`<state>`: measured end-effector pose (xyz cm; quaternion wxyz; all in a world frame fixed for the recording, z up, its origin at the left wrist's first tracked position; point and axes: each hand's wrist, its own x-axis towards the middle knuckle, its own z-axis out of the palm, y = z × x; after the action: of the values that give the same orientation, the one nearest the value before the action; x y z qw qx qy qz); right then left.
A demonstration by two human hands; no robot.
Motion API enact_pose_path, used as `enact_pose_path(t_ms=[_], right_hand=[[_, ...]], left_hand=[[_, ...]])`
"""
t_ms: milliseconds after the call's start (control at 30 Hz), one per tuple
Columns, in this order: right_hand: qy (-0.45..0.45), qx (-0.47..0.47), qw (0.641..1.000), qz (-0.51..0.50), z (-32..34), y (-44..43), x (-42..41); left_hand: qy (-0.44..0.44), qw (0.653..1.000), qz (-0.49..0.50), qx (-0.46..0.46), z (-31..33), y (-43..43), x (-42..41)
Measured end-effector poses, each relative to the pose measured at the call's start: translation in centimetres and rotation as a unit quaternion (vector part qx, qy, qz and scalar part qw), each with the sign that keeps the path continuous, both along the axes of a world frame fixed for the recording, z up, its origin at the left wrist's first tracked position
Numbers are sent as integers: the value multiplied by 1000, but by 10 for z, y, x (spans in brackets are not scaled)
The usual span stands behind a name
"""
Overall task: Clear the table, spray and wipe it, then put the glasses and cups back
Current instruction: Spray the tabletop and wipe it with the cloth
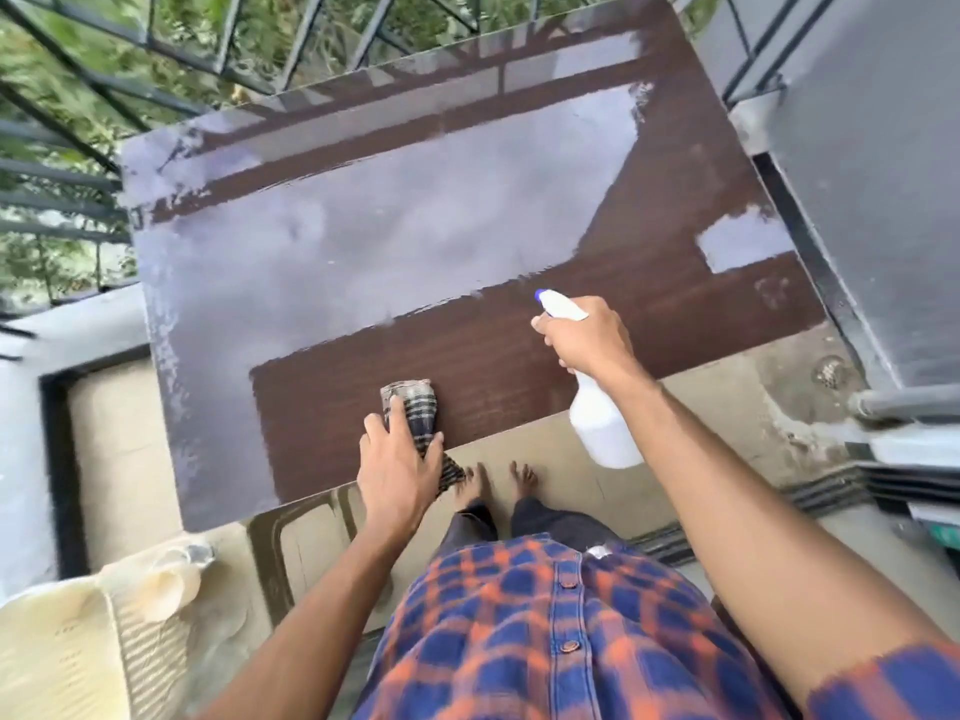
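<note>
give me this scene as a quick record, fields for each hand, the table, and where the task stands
left hand: left hand presses a checked cloth on the table's near edge
right hand: right hand grips a white spray bottle, nozzle aimed over the table
table: brown table, nothing else on it, glare over much of it
cups: pale cups on a chair at lower left
stage: cleared; spraying and wiping

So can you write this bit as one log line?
stage: wiping | left hand: presses cloth on table | right hand: holds spray bottle | tabletop: no glasses
</note>
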<state>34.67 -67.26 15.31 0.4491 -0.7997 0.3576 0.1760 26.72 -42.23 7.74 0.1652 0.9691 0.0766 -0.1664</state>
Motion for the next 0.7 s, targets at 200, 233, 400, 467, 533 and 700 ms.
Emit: enact_pose_path(t_ms=[200, 233, 400, 467, 533, 700], right_hand=[[14, 12, 997, -70, -4, -36, -30], [15, 12, 997, -74, -6, -44, -35], [17, -5, 995, -103, -14, -108, -57], [25, -13, 993, -115, -16, -142, -66], [32, -26, 991, -129, -19, -181, -74], [32, -58, 986, -154, -16, -258, -89]], left_hand=[[29, 997, -65, -8, 2, -58, 15], [34, 996, -77, -11, 3, -72, 17], [32, 987, -153, -47, 3, -178, 26], [33, 980, -189, -60, 3, -229, 27], [38, 970, -232, -56, 1, -280, 28], [65, 941, -331, -33, 2, -385, 39]])
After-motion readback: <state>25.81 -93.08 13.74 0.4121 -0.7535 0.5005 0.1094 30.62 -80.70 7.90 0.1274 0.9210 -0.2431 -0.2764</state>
